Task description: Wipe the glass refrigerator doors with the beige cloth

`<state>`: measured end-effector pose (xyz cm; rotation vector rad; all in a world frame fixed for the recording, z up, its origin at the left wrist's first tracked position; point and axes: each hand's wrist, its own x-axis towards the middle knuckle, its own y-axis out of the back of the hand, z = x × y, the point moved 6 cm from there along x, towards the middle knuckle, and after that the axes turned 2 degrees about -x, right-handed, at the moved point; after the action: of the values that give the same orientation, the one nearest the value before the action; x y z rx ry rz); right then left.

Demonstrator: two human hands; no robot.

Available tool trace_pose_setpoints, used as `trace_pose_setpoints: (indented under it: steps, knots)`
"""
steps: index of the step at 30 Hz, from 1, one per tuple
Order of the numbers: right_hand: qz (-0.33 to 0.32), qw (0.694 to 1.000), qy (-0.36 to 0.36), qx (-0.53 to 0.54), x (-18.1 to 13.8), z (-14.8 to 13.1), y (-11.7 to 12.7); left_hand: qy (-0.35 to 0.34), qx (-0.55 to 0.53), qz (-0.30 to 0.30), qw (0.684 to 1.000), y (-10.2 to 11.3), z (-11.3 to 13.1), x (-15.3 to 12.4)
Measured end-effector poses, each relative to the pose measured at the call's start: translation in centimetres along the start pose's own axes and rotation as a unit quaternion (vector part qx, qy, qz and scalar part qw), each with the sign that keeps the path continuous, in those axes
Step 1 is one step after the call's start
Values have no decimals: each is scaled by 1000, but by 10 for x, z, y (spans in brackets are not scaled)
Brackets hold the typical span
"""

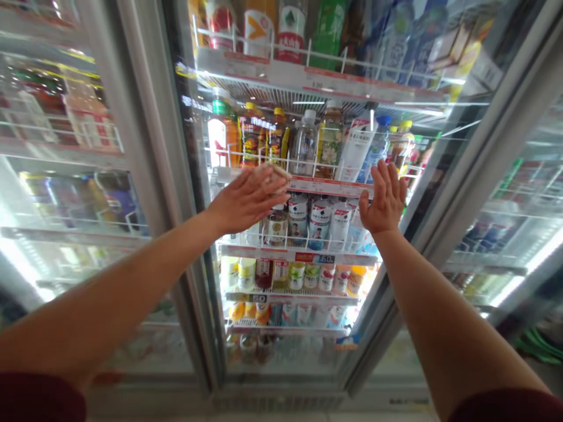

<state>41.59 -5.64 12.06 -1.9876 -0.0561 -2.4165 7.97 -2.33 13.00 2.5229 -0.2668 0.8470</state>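
In front of the glass door [316, 360] of a drinks fridge, my left hand [246, 198] is stretched forward with its fingers laid over a folded, pale beige cloth [282, 174]. Only the cloth's edge shows past the fingers; it seems to lie against the glass. My right hand [383, 200] is raised at the right side of the same door, fingers extended, with nothing visible in it. Whether its palm touches the glass I cannot tell. Behind the door stand several drink bottles, among them a clear bottle [304, 140] and a white-labelled bottle [355, 146].
A metal door frame [156, 117] runs down the left, another frame [472, 170] down the right. Further fridge sections with bottles and cans flank both sides, blurred. Wire-fronted shelves carry price strips [325, 186]. A vent grille [277, 403] sits at the bottom.
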Motion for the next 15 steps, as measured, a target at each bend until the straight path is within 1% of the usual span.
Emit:
trace_pose_setpoints:
  steps: [1, 2, 4, 6, 7, 8, 9, 11, 13, 14, 15]
  knots:
    - [-1, 1000, -2, -1, 0, 0, 0, -25, 0, -16, 1000, -2, 1, 0]
    - [-4, 1000, -4, -2, 0, 0, -1, -25, 0, -26, 999, -1, -5, 3]
    - [-15, 1000, -10, -6, 0, 1, -2, 29, 2, -20, 999, 6, -28, 13]
    - [-25, 1000, -13, -9, 0, 2, -3, 99, 1, 4, 995, 14, -50, 22]
    - [-26, 1000, -12, -10, 0, 2, -3, 126, -1, 23, 992, 17, -54, 24]
    - [-25, 1000, -10, -10, 0, 2, -2, 143, -4, 39, 989, 17, -54, 23]
    - [-24, 1000, -10, -12, 0, 1, -2, 147, -7, 50, 988, 15, -48, 21]
    - [-25, 999, -13, -15, 0, 1, -1, 111, -10, 42, 993, 7, -28, 14]
    - [-26, 999, -16, -17, 0, 0, -1, 48, -10, 8, 999, 1, -14, 10]
    - [-26, 999, -14, -16, 0, 0, -1, 27, -13, -9, 1000, 1, -13, 10]
    - [-25, 999, -11, -16, 0, 0, -1, 23, -19, -20, 999, 3, -18, 13]
